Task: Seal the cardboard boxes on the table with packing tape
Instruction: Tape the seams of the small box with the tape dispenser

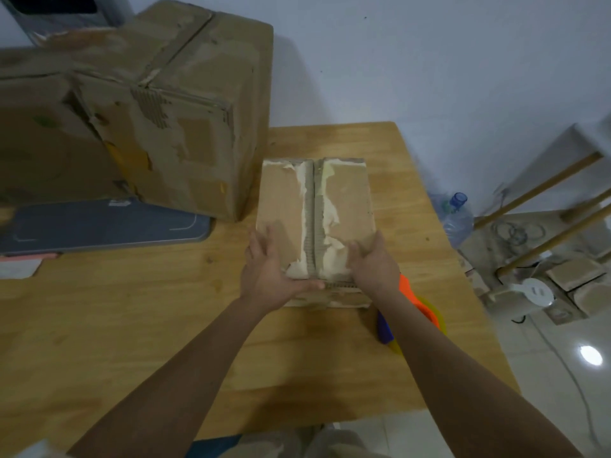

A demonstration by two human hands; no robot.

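While both hands sit at the near end of the small box (314, 219), its two top flaps are down and meet along a centre seam that runs straight away from the person, so the long axis of the box points away from the grip toward the far edge of the table (132, 309). The left hand (271, 269) lies on the near left corner, fingers spread fairly flat on the left flap and thumb hooked over the near edge; it presses and steadies, no pinch visible. The right hand (370, 262) cups the near right corner with fingers curled over the flap edge, holding the box itself. No tape shows on the seam; torn paper patches flank it. Just to the right of the right hand, partly hidden under that forearm, lies an orange, blue and yellow object, judged to be the tape dispenser (410, 302), though blur prevents certainty. Judgement: the right hand is the nearer one to it, and the seam starts between the two hands, so tape would be laid from the near end outward. The large box (148, 110) stands well apart to the far left of the left hand, beside a grey tray (99, 226).
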